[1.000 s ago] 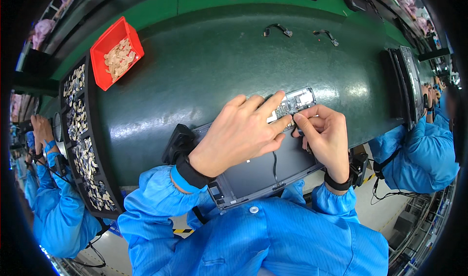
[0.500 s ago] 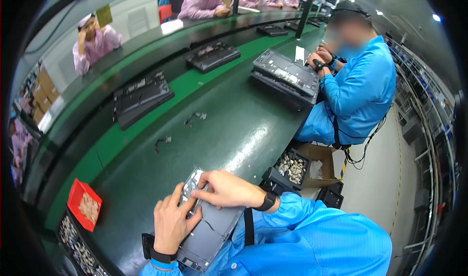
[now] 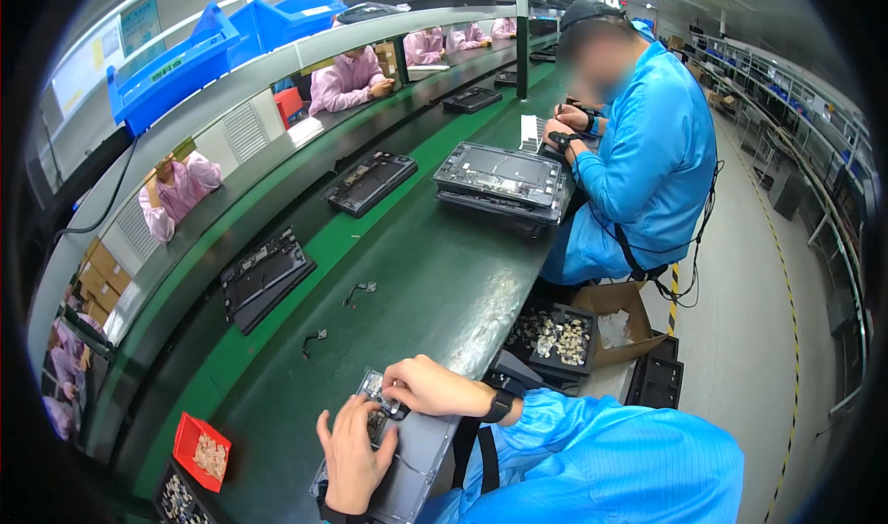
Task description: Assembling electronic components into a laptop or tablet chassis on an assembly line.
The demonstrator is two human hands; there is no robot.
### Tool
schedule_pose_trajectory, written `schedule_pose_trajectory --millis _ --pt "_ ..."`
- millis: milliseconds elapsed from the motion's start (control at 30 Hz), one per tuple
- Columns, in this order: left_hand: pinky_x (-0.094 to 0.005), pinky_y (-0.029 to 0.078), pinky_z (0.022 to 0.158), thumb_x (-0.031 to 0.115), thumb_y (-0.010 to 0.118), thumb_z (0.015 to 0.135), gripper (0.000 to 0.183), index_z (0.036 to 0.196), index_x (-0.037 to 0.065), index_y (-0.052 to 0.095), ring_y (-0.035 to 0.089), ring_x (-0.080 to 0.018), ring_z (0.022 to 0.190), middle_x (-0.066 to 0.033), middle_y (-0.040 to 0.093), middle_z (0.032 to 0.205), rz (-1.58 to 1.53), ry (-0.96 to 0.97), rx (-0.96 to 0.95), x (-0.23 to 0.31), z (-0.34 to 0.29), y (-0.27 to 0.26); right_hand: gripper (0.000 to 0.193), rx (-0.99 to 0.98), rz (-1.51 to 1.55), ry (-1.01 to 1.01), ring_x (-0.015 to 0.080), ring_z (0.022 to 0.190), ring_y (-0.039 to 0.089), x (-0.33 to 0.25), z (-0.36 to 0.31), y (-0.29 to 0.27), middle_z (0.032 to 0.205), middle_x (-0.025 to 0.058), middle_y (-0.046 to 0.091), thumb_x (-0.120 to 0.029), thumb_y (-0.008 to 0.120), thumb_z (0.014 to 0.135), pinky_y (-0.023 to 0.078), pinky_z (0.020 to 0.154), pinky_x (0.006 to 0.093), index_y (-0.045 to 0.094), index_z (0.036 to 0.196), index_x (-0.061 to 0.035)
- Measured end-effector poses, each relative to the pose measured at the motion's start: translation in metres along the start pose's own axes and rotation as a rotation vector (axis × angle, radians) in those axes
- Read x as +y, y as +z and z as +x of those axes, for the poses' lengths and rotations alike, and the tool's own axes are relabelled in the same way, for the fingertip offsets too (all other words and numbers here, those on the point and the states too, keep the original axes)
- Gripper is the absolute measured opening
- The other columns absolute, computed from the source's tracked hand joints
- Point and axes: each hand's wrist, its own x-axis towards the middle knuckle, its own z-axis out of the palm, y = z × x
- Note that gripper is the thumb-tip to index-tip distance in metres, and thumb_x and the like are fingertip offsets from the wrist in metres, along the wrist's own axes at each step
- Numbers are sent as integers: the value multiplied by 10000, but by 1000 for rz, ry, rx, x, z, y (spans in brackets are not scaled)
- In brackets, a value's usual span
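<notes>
A thin grey laptop chassis with a circuit board along its far-left side lies tilted at the near table edge, against my lap. My left hand rests over the board's lower part with fingers spread and thumb apart. Farther up the same board, my right hand has thumb and fingertips pinched together. A small dark part shows just below those fingertips; whether it is gripped is too small to tell. Two short dark cables with connectors, a nearer one and a farther one, lie on the green table.
A red bin of small pale pieces stands left, beside a black tray of small parts. More chassis lie along the far strip; a stack sits near a blue-clad co-worker. Right of the table are a parts tray and a cardboard box.
The view has tilted upward, bringing blue bins into sight. My left fingers have spread from the board's middle, and a small dark part now shows under my right fingertips.
</notes>
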Motion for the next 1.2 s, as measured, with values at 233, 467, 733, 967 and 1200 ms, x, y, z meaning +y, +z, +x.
schedule_pose_trajectory --millis 233,467,733,967,1200 --pt "-406 459 970 98 783 864 221 1026 40 644 680 -275 877 -71 719 922 -369 -75 -46 13 26 19 252 -144 305 162 103 612 673 18 0 -17 810 82 745 -181 672 1001 537 542 265 678 1110 47" --pt "-336 595 792 115 826 827 338 1113 3 685 779 -281 859 -156 788 957 -518 -175 14 11 24 22 266 -201 484 266 93 636 681 30 -5 -20 827 71 741 -169 699 1001 553 585 236 652 1171 30" --pt "-345 585 755 94 803 847 165 985 5 791 761 -291 825 -158 782 950 -398 -20 46 11 32 25 256 -68 629 380 92 616 662 64 2 -29 847 69 715 -216 639 1044 547 515 242 652 1133 24" --pt "-409 565 807 106 711 938 159 1022 -25 746 728 -374 910 -205 750 998 -446 23 6 24 33 7 226 121 759 188 53 570 589 85 11 -18 802 38 673 -240 636 1054 445 451 211 666 1099 -20" --pt "-420 563 799 110 699 947 161 1020 -26 743 723 -384 902 -215 743 987 -396 75 2 26 36 10 225 194 673 87 41 567 528 81 3 -10 782 18 651 -225 637 1054 431 524 214 669 1076 -3"
